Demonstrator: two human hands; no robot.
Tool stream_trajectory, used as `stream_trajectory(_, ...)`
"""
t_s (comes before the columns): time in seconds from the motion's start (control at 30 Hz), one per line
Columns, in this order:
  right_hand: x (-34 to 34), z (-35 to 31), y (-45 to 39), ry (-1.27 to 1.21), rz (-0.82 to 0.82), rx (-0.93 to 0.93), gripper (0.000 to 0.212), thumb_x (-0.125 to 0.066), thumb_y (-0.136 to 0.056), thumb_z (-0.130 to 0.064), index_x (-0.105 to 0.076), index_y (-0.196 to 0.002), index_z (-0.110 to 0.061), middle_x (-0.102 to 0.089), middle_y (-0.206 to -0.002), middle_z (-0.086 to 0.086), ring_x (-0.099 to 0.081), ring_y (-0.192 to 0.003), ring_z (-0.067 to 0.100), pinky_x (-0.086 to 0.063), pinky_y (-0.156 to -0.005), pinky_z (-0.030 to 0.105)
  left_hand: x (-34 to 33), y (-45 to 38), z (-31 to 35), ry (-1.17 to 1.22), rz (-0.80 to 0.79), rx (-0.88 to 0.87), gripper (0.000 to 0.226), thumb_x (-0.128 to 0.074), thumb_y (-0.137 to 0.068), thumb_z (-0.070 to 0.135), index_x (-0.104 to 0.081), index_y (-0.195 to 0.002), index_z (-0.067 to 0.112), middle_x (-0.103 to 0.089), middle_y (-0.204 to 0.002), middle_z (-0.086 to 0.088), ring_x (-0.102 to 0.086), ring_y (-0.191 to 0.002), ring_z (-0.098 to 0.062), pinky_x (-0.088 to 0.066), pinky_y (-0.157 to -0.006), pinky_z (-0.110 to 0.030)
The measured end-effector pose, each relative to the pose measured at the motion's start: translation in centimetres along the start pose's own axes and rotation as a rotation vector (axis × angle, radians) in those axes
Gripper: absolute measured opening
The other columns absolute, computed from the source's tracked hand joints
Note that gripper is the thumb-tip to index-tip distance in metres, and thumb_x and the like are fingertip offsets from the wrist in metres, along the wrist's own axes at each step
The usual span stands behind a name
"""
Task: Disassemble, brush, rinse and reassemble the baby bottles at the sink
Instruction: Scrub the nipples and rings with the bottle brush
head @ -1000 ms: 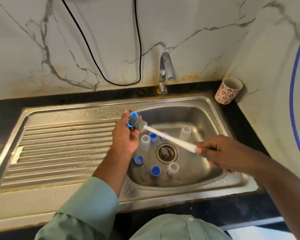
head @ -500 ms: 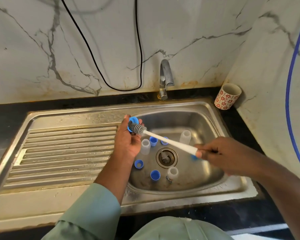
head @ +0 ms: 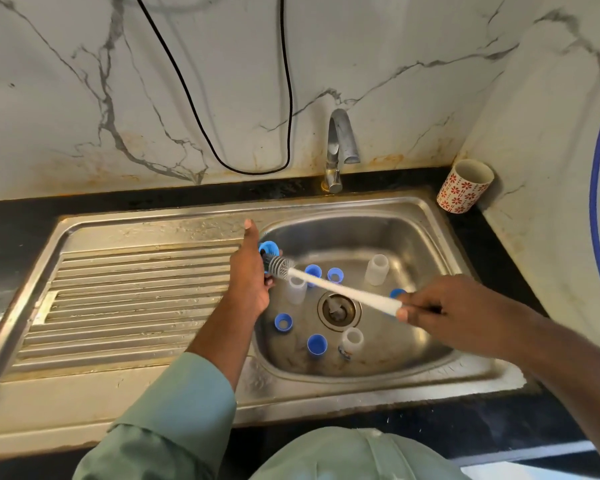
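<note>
3 bottles (head: pixel 377 269) in sink (head: pixel 361 216), tap (head: pixel 338 147) behind, cup (head: pixel 464 186) right

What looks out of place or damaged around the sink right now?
Nothing among the bottle parts; the loose pieces stand in the sink basin as expected mid-wash. Only the marble wall shows rusty-orange staining along its base, around the tap, and the tap runs no water.

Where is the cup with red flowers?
In the head view, the white cup with red flowers leans in the far right corner of the black counter, right of the steel tap.
</note>
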State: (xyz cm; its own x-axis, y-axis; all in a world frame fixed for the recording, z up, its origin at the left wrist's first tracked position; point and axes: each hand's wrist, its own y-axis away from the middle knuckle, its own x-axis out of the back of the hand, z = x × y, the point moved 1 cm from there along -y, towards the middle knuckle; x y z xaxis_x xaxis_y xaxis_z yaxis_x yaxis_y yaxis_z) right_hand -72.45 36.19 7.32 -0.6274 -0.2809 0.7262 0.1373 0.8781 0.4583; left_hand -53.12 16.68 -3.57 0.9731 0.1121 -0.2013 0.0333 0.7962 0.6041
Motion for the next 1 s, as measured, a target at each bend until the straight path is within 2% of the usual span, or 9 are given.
stream_trajectory(0.07,0.8,-0.3,-0.1,-0.188,-0.085,-0.013,0.015,-0.059,-0.095,-0.035,-0.068,-0.086,-0.042,-0.054,-0.058,-0.001,-0.044,-0.046,0.011,-0.038,-0.045,0.025,0.2,-0.2,-0.4,0.036,-0.014,0.046,0.044,-0.053,-0.093,0.060,-0.059,-0.101,0.018,-0.063,-0.084,-0.006,-0.054,-0.060,-0.012,-0.038,-0.044,-0.019)
stream_trajectory(0.23,0.5,0.4,-1.8,-0.191,0.071,-0.016,0.017,-0.057,-0.096,-0.032,-0.064,-0.084,-0.041,-0.056,-0.053,-0.008,-0.046,-0.044,0.001,-0.037,-0.047,0.020,0.5,-0.5,0.3,0.061,-0.125,0.065,0.032,-0.052,-0.098,0.039,-0.056,-0.079,0.014,-0.052,-0.057,-0.003,-0.032,-0.033,-0.006,-0.024,-0.032,-0.018)
stream_trajectory(0.33,-0.9,0.1,-1.0,-0.292,-0.063,-0.006,0.025,-0.057,-0.096,-0.035,-0.066,-0.074,-0.041,-0.054,-0.055,-0.004,-0.044,-0.045,0.010,-0.038,-0.046,0.026,0.7,-1.0,0.4,0.066,-0.112,0.059,0.039,-0.054,-0.097,0.044,-0.056,-0.079,0.010,-0.043,-0.047,-0.002,-0.029,-0.032,-0.008,-0.023,-0.032,-0.020)
stream_trajectory(0.43,-1.1,0.4,-1.1,-0.495,-0.054,-0.064,0.014,-0.059,-0.094,-0.036,-0.071,-0.095,-0.044,-0.058,-0.064,0.003,-0.045,-0.049,0.018,-0.039,-0.048,0.030,0.7,-0.8,-0.2,0.118,-0.176,0.028,0.048,-0.050,-0.097,0.056,-0.058,-0.087,0.010,-0.055,-0.055,-0.004,-0.033,-0.036,-0.007,-0.028,-0.037,-0.020)
stream_trajectory(0.53,-3.4,0.4,-1.5,-0.507,0.053,-0.111,0.017,-0.057,-0.095,-0.031,-0.068,-0.108,-0.035,-0.059,-0.067,0.003,-0.046,-0.048,0.013,-0.041,-0.047,0.026,0.2,-0.8,0.5,0.090,-0.165,-0.005,0.056,-0.044,-0.095,0.064,-0.061,-0.099,0.011,-0.069,-0.081,-0.012,-0.040,-0.041,-0.007,-0.035,-0.043,-0.020)
stream_trajectory(0.63,-5.3,0.2,-0.7,-0.577,0.134,-0.079,0.022,-0.052,-0.098,-0.028,-0.064,-0.115,-0.034,-0.057,-0.068,0.002,-0.047,-0.049,0.015,-0.042,-0.045,0.025,0.1,-1.6,1.3,0.196,-0.156,-0.024,0.044,-0.056,-0.094,0.055,-0.060,-0.112,0.015,-0.065,-0.086,-0.005,-0.050,-0.053,-0.008,-0.044,-0.050,-0.019)
stream_trajectory(0.7,-5.3,-0.1,-0.1,-0.567,0.181,-0.047,0.024,-0.050,-0.099,-0.028,-0.060,-0.113,-0.044,-0.056,-0.069,0.002,-0.048,-0.050,0.014,-0.044,-0.048,0.027,0.0,-1.8,1.4,0.289,-0.213,-0.029,0.031,-0.067,-0.089,0.041,-0.061,-0.110,0.020,-0.064,-0.091,-0.001,-0.056,-0.064,-0.007,-0.048,-0.055,-0.019)
stream_trajectory(0.83,-5.4,-1.6,-0.2,-0.372,0.141,0.031,0.040,-0.045,-0.101,-0.033,-0.038,-0.105,-0.072,-0.054,-0.070,0.001,-0.047,-0.052,0.011,-0.051,-0.052,0.034,-0.9,-1.0,0.9,0.389,-0.320,-0.056,0.049,-0.066,-0.077,0.047,-0.064,-0.118,0.020,-0.064,-0.089,0.001,-0.050,-0.062,-0.003,-0.043,-0.056,-0.016)
stream_trajectory(1.0,-5.1,-3.1,0.5,-0.245,0.054,0.071,0.037,-0.040,-0.102,-0.030,-0.043,-0.134,-0.050,-0.049,-0.062,-0.002,-0.048,-0.046,0.014,-0.055,-0.047,0.035,-2.2,-0.8,1.8,0.402,-0.105,-0.006,0.035,-0.046,-0.101,0.048,-0.065,-0.107,0.020,-0.059,-0.072,0.000,-0.049,-0.055,-0.007,-0.041,-0.044,-0.018)
